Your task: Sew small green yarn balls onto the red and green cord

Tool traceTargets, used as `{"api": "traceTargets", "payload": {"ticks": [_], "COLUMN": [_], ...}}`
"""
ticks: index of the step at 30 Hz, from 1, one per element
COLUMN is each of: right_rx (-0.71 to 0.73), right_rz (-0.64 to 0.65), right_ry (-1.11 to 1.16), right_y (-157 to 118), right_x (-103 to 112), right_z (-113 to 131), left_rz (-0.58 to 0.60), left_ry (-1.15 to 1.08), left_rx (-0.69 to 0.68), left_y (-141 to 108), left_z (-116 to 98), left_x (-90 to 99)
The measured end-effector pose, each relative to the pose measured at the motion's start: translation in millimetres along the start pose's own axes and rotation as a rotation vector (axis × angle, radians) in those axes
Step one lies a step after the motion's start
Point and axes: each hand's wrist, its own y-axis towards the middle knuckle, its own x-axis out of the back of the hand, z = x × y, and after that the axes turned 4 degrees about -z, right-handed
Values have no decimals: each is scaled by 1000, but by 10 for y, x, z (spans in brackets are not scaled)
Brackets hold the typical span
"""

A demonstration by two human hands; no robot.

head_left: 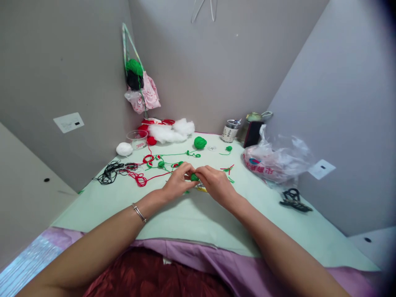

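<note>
Big gray walls [201, 74] stand around a table [198, 225] with a pale green top. On the right side of the table sits a see-through plastic bag [275, 161] with red letters. A pink bag [151, 93] hangs in the left corner, and white fluff [168, 133] lies below it at the back.

The right hand [218, 184] and the left hand [177, 182] meet over the middle of the table. Black string [113, 172] lies in a messy heap off to the left. A dark phone [253, 134] leans at the back, and a black hair clip [295, 201] lies near the right edge. A can [229, 133] stands close to the phone.

A green yarn ball [200, 142] sits behind the hands. The small green ball [194, 177] is right between the hands, at the fingertips. The left thumb and finger hold it from the left side. The right fingertips bend in at its right side, but I cannot tell if they pinch it or a thread. Little red and green bits [228, 169] lie to the right.
</note>
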Motion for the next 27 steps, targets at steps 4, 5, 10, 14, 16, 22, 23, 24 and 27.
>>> {"api": "traceTargets", "payload": {"ticks": [4,5,10,14,16,22,23,24,27], "right_rx": [-15,-40,-251,-234,-199,-339,-361,-375,-388], "right_rz": [-44,-87,62,-189,-423,-498,-469,-443,-424], "right_ry": [44,149,1009,1213,1268,1322,1321,1315,1283], "right_y": [14,25,86,95,96,149,158,165,163], "right_x": [88,138,538,970,1144,1080,1027,983,934], "right_z": [82,119,203,44,-48,-174,-187,-200,-237], "left_rz": [10,10,-6,-90,-131,-156,-130,-102,-43], "left_ry": [88,104,201,340,397,282,244,210,117], "left_rx": [-48,-58,-78,-111,-98,-66,-48,-25,36], "left_y": [8,15,73,150,177,167,159,152,135], "left_z": [30,41,118,131,107,47,42,36,11], "left_x": [3,9,111,289,360,350,335,321,289]}}
